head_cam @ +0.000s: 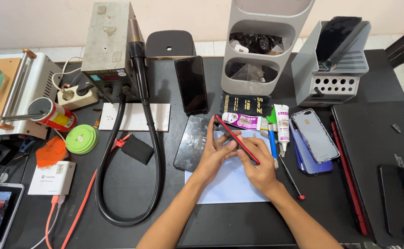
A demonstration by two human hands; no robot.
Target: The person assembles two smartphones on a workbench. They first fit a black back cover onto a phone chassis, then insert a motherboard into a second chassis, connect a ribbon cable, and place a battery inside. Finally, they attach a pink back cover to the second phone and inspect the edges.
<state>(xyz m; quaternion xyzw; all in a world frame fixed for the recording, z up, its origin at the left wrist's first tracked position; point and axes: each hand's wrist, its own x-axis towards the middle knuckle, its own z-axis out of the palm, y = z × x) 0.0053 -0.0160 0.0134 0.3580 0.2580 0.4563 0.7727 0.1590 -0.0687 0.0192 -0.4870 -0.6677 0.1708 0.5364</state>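
Both my hands hold a thin red-edged phone (235, 138) on its edge above a white sheet (232, 182) on the dark table. My left hand (215, 154) grips its upper end with the fingers stretched along the side. My right hand (256, 162) pinches the lower end. A dark phone back panel (193, 144) lies flat just left of my left hand. A blue-handled tool (272, 144) and a white glue tube (282, 125) lie just right of the phone.
A hot-air station (109, 46) with a looping black hose (152, 152) stands at the left. An upright black phone (191, 84), grey organiser bins (262, 46), a grey tool rack (333, 69), stacked phones (315, 136) and a laptop (382, 161) surround the work area.
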